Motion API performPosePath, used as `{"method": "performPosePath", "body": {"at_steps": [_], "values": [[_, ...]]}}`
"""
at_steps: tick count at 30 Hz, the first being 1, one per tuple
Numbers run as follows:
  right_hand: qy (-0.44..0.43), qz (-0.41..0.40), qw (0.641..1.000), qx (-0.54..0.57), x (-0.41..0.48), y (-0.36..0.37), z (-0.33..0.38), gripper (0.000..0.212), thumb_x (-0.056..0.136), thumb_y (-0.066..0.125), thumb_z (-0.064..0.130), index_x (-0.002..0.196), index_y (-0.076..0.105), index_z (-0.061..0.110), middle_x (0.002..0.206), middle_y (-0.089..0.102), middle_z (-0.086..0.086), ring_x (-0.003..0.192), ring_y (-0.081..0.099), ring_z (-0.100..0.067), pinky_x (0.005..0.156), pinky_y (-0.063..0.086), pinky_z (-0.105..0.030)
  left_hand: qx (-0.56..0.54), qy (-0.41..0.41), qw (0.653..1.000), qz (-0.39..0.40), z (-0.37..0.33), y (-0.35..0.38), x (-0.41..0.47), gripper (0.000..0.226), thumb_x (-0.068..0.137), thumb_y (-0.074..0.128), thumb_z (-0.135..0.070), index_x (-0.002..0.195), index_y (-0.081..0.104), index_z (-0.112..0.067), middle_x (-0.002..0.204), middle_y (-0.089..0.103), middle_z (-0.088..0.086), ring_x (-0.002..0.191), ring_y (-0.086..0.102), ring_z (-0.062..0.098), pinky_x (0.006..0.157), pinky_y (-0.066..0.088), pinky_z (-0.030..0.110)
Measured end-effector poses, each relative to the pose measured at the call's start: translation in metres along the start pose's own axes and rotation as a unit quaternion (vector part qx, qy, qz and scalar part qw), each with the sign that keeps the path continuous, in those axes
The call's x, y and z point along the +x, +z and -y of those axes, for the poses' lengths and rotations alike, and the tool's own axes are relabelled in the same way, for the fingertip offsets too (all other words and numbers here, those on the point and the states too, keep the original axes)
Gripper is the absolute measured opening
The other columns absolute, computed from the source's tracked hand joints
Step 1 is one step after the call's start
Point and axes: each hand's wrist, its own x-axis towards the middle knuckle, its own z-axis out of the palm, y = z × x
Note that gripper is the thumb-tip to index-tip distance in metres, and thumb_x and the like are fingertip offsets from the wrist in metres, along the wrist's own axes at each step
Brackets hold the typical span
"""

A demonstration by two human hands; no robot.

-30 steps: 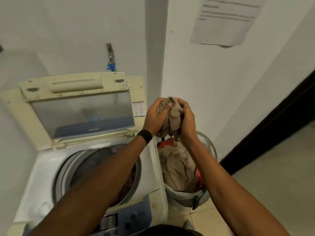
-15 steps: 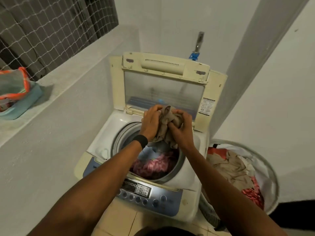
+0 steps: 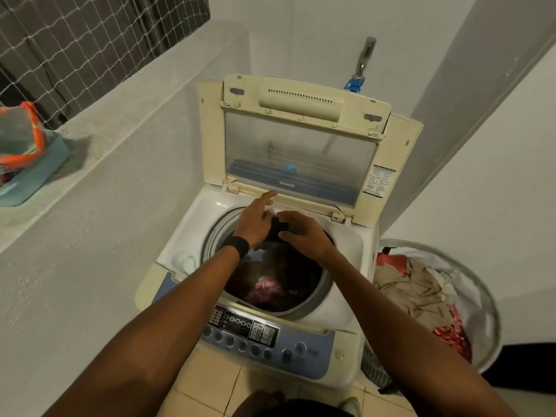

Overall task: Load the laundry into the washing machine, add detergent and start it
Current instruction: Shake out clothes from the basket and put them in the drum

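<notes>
Over the open washing machine [image 3: 346, 251] the left hand [image 3: 255, 221] spreads straight fingers holding nothing, the right hand [image 3: 304, 236] curls loosely with its hold unclear, and the laundry [image 3: 412, 287], partly in the drum and partly heaped in the basket [image 3: 481, 284] beside it, looks soft, light and limp, best bunched from the top.

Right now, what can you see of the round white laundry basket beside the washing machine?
The round white laundry basket stands upright on the floor, right of the white top-loading washing machine, close beside it. Its wall looks like thin white fabric under a thin hoop rim; a dark mesh part shows low in front. Crumpled beige cloth and red patterned pieces lie inside. No hand touches it.
</notes>
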Motion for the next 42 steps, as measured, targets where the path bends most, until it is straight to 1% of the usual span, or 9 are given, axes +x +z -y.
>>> {"method": "performPosePath", "body": {"at_steps": [6, 11, 14, 20, 25, 30, 34, 37, 42], "values": [[0.017, -0.047, 0.999, -0.020, -0.019, -0.022, -0.007, 0.041, 0.096, 0.069, 0.017, 0.136, 0.062, 0.014, 0.134, 0.066, -0.002, 0.118, 0.059, -0.012, 0.099, 0.048, -0.026, -0.016, 0.051, 0.998, 0.044, -0.013, 0.027, 0.010, 0.035, 0.109, 0.047, -0.019, 0.143, 0.055, -0.024, 0.123, 0.064, 0.001, 0.114, 0.059, 0.018, 0.105, 0.049, 0.043], [0.051, -0.146, 0.988, -0.005, -0.058, -0.065, -0.038, 0.036, 0.093, 0.072, 0.023, 0.129, 0.068, 0.014, 0.128, 0.070, 0.000, 0.121, 0.063, -0.014, 0.105, 0.048, -0.031, -0.025, 0.103, 0.988, 0.116, -0.048, 0.083, 0.013, 0.032, 0.109, 0.047, -0.022, 0.138, 0.060, -0.026, 0.138, 0.064, -0.001, 0.122, 0.059, 0.019, 0.105, 0.048, 0.038], [0.078, -0.187, 0.979, -0.005, -0.086, -0.094, -0.058, 0.031, 0.093, 0.073, 0.016, 0.123, 0.070, 0.014, 0.123, 0.072, 0.002, 0.117, 0.064, -0.007, 0.098, 0.047, -0.017, -0.029, 0.122, 0.979, 0.161, -0.073, 0.125, 0.007, 0.030, 0.110, 0.047, -0.023, 0.136, 0.062, -0.025, 0.133, 0.066, -0.002, 0.119, 0.061, 0.017, 0.103, 0.048, 0.034], [0.146, -0.248, 0.958, 0.008, -0.136, -0.155, -0.108, 0.023, 0.089, 0.071, 0.005, 0.111, 0.071, 0.011, 0.107, 0.075, 0.000, 0.086, 0.071, 0.002, 0.083, 0.053, -0.015, -0.010, 0.137, 0.964, 0.229, -0.109, 0.207, 0.001, 0.027, 0.109, 0.048, -0.023, 0.129, 0.066, -0.024, 0.126, 0.071, 0.002, 0.115, 0.065, 0.021, 0.101, 0.051, 0.037], [0.172, -0.276, 0.945, 0.024, -0.169, -0.185, -0.160, 0.023, 0.091, 0.070, 0.005, 0.114, 0.072, 0.007, 0.110, 0.076, -0.005, 0.104, 0.071, -0.018, 0.093, 0.055, -0.027, 0.036, 0.126, 0.952, 0.277, -0.121, 0.263, -0.005, 0.026, 0.104, 0.052, -0.025, 0.121, 0.071, -0.030, 0.123, 0.072, -0.001, 0.111, 0.066, 0.021, 0.097, 0.053, 0.034], [0.194, -0.268, 0.943, 0.036, -0.185, -0.200, -0.211, 0.024, 0.090, 0.072, 0.001, 0.112, 0.073, 0.012, 0.104, 0.073, 0.008, 0.093, 0.065, 0.006, 0.085, 0.050, -0.010, 0.092, 0.106, 0.948, 0.285, -0.109, 0.314, -0.008, 0.018, 0.101, 0.062, -0.024, 0.111, 0.076, -0.018, 0.115, 0.074, 0.004, 0.107, 0.065, 0.023, 0.084, 0.042, 0.021], [0.211, -0.247, 0.945, 0.031, -0.192, -0.208, -0.241, 0.024, 0.090, 0.072, 0.003, 0.113, 0.073, 0.008, 0.106, 0.073, 0.003, 0.093, 0.067, -0.003, 0.085, 0.049, -0.015, 0.122, 0.052, 0.953, 0.273, -0.081, 0.349, 0.005, 0.039, 0.107, 0.054, -0.034, 0.141, 0.062, -0.017, 0.142, 0.061, 0.008, 0.131, 0.055, 0.027, 0.115, 0.040, 0.032], [0.210, -0.233, 0.949, 0.018, -0.197, -0.213, -0.257, 0.023, 0.091, 0.072, 0.006, 0.113, 0.074, 0.009, 0.112, 0.074, -0.002, 0.104, 0.069, -0.019, 0.095, 0.054, -0.031, 0.302, 0.065, 0.911, 0.275, -0.056, 0.368, 0.019, 0.056, 0.109, 0.048, -0.038, 0.157, 0.039, -0.011, 0.158, 0.041, 0.018, 0.145, 0.036, 0.039, 0.124, 0.029, 0.042], [0.221, -0.203, 0.954, 0.013, -0.201, -0.216, -0.280, 0.024, 0.087, 0.074, 0.013, 0.111, 0.074, 0.010, 0.107, 0.076, -0.004, 0.104, 0.071, -0.021, 0.097, 0.056, -0.047, 0.539, 0.079, 0.795, 0.267, -0.056, 0.371, 0.032, 0.047, 0.107, 0.047, -0.017, 0.151, 0.039, -0.004, 0.145, 0.053, 0.026, 0.139, 0.040, 0.049, 0.117, 0.036, 0.052]]}}
